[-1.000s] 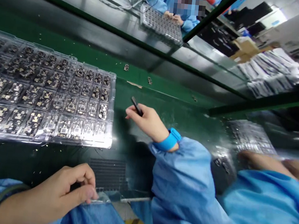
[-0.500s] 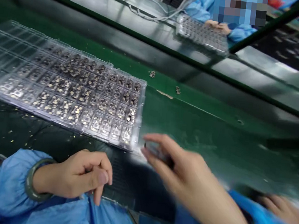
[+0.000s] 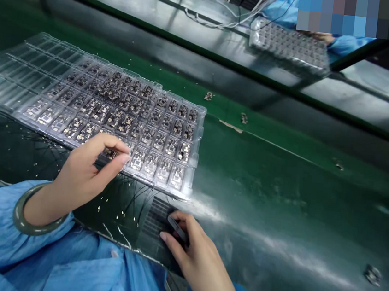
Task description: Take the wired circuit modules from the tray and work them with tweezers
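Observation:
My left hand (image 3: 86,166), with a green bangle at its wrist, reaches over the front edge of a clear plastic tray (image 3: 194,164). Its thumb and forefinger come together in a pinch above the front row of small circuit boards (image 3: 137,160); whatever lies between the tips is too small to make out. Lower down, my right hand (image 3: 194,247) is closed round a slim dark grey object (image 3: 178,228), whose kind I cannot tell. That hand is above a dark striped sheet (image 3: 155,217) at the bench's near edge.
Loose small boards (image 3: 209,96) lie behind and right of the tray on the green bench (image 3: 263,180). Tiny bright bits (image 3: 117,214) and thin dark strands are scattered in front. Beyond a green rail, a person in blue sits at another filled tray (image 3: 290,46).
My left hand has risen from the bench's near edge to the tray and pinched. My right hand has dropped away from the tray's corner to the striped sheet. Another hand at far right has left view.

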Motion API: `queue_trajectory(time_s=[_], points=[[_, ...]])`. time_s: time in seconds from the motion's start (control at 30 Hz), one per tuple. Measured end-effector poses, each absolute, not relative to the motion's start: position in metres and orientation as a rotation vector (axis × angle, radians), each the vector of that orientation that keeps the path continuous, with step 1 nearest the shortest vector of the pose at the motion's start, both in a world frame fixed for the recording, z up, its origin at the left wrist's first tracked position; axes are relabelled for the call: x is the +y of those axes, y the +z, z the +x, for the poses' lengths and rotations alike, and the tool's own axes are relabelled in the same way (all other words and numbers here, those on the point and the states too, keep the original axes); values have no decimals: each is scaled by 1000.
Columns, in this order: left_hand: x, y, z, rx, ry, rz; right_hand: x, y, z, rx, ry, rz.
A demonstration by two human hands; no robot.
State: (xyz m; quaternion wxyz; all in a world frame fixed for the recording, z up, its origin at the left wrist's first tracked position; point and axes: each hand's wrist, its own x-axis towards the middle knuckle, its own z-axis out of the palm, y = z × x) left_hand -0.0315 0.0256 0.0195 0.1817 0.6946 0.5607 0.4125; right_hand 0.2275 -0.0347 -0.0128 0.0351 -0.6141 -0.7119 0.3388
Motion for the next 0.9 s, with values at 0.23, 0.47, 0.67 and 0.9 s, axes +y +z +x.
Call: queue_trajectory(time_s=[0.23, 0.47, 0.67, 0.9], points=[[16, 10, -9, 1248, 1035, 2191, -21, 9, 229, -2093, 799, -1823], [12, 3, 11, 1026, 787, 2511, 15, 51, 236, -2077, 353, -1744], [13, -1, 9, 974, 703, 2589, 76, 37, 205, -2166, 279, -1681], [18, 11, -37, 1336, 755, 2736, 97, 13, 176, -2309, 316, -1569]])
